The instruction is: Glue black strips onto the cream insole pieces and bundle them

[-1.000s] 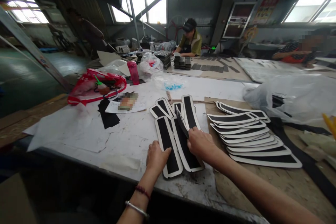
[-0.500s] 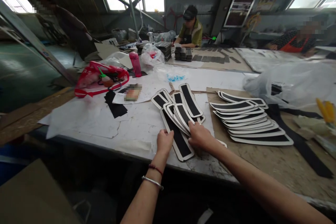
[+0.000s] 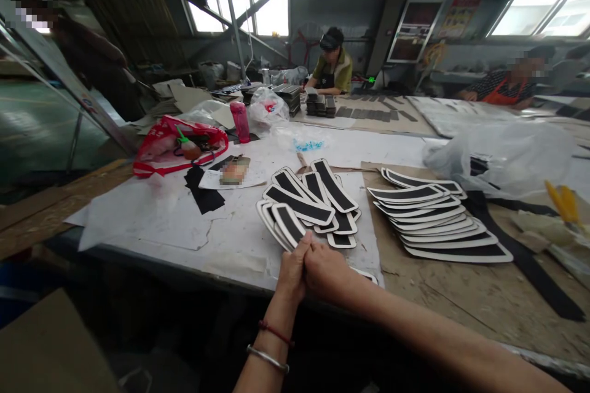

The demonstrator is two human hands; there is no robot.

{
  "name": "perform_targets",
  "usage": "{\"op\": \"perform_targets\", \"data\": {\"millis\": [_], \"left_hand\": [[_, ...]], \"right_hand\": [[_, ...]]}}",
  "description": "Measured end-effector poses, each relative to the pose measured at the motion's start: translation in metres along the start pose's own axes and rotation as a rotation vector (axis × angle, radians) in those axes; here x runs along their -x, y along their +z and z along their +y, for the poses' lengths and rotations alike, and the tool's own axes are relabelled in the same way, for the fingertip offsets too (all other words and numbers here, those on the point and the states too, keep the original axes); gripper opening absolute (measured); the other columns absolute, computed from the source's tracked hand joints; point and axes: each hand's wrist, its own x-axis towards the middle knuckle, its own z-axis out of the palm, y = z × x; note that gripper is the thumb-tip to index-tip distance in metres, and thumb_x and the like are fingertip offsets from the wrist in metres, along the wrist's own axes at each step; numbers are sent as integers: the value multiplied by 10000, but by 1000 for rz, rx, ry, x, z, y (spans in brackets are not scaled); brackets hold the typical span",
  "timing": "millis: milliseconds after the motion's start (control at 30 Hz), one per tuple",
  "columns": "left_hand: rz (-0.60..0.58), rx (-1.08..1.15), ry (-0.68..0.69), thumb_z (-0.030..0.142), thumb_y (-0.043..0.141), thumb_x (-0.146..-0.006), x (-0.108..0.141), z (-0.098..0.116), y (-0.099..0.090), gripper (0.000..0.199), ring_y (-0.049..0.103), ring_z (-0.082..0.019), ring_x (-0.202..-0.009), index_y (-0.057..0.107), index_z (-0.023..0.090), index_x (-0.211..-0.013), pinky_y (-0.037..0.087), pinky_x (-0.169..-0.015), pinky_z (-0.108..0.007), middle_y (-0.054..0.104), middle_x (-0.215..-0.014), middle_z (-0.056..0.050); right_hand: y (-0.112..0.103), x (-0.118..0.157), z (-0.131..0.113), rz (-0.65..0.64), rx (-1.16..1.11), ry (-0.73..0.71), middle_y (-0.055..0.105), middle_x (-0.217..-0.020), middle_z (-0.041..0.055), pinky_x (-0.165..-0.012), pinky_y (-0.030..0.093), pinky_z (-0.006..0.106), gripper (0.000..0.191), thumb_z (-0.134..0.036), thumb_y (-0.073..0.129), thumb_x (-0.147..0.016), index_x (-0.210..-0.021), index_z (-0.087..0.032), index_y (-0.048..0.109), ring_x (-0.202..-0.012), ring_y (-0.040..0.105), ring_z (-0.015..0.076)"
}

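My left hand (image 3: 291, 273) and my right hand (image 3: 324, 265) meet at the near edge of the table. Their closed fingers pinch the lower end of a small fanned bunch of curved black strips with white borders (image 3: 289, 225). Just beyond lies a loose pile of similar strips (image 3: 332, 187), crossing one another at various angles. The end of another bordered strip (image 3: 367, 274) shows from behind my right forearm. Further right, a neat overlapping row of such strips (image 3: 433, 215) rests on brown board. My hands cover the gripped ends.
Left on the table are black pieces (image 3: 203, 190), a red-edged bag (image 3: 177, 141) and a pink bottle (image 3: 239, 123). A clear plastic bag (image 3: 502, 156) and a long black band (image 3: 525, 258) lie right. Co-workers (image 3: 332, 64) are at tables behind; another person (image 3: 87, 61) stands left.
My right hand has moved left and down to my left hand, bringing the fanned strips nearer. The long strip formerly under my left fingers now lies across the pile. The view has tilted slightly upward.
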Motion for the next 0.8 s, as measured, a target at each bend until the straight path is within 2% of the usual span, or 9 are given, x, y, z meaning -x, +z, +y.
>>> {"op": "perform_targets", "data": {"millis": [67,133,200,267,367,433,533,633,800], "left_hand": [[88,35,-52,191,693,-727,-2,3,-5,163,643,-173,-688,631,80,-829,531,-700,-276,675,-774,-92],[146,75,-77,135,649,-741,-5,9,-11,140,655,-180,-705,636,75,-867,547,-702,-282,690,-819,-104],[159,109,-82,132,636,-750,-10,22,-14,184,666,-197,-740,636,92,-929,562,-717,-304,701,-869,-99],[164,127,-73,136,630,-755,-21,39,-14,199,672,-202,-755,635,121,-953,571,-733,-316,707,-871,-75],[171,113,-72,102,612,-751,-47,63,-5,148,675,-197,-717,639,126,-894,576,-738,-312,704,-774,-53],[167,86,-93,82,604,-745,-68,71,4,121,675,-204,-698,639,113,-857,578,-737,-319,697,-724,-58],[157,35,-122,72,601,-736,-95,70,20,120,676,-212,-680,640,99,-846,581,-728,-331,692,-694,-68],[141,-26,-142,59,606,-718,-111,62,31,146,676,-224,-652,644,65,-858,585,-704,-351,687,-674,-89],[89,-88,-147,65,662,-664,-114,53,39,220,677,-241,-643,656,42,-883,588,-677,-358,695,-692,-114]], "right_hand": [[-2,-4,5,-25,-74,-104,556,-1222,200,-860,456,367,542,-297,562,-815,-1307,-90,472,-1073,554,308],[-17,-17,31,13,-214,-116,629,-1132,108,-830,462,308,427,-437,522,-859,-1197,-180,571,-1001,595,246],[-37,-40,71,158,-269,70,654,-1074,76,-830,445,276,375,-464,465,-899,-1121,-193,600,-982,602,211],[-54,-69,116,282,-205,338,607,-1151,146,-884,407,315,387,-405,483,-902,-1162,-127,554,-1080,552,250],[-59,-110,170,257,-209,492,579,-1124,273,-855,410,376,461,-385,492,-895,-1135,6,535,-1085,540,334],[-50,-131,190,194,-258,517,616,-1035,265,-790,435,356,480,-439,502,-880,-1038,7,583,-1006,583,335],[-34,-153,195,135,-346,494,647,-970,202,-725,451,313,477,-491,564,-825,-981,-42,604,-917,614,296],[-23,-164,183,121,-425,442,638,-1031,169,-781,447,312,441,-439,624,-781,-1033,-80,581,-961,596,282],[-23,-158,151,120,-647,334,609,-1116,163,-868,445,329,405,-429,394,-916,-1137,-110,510,-1038,575,249]]}}
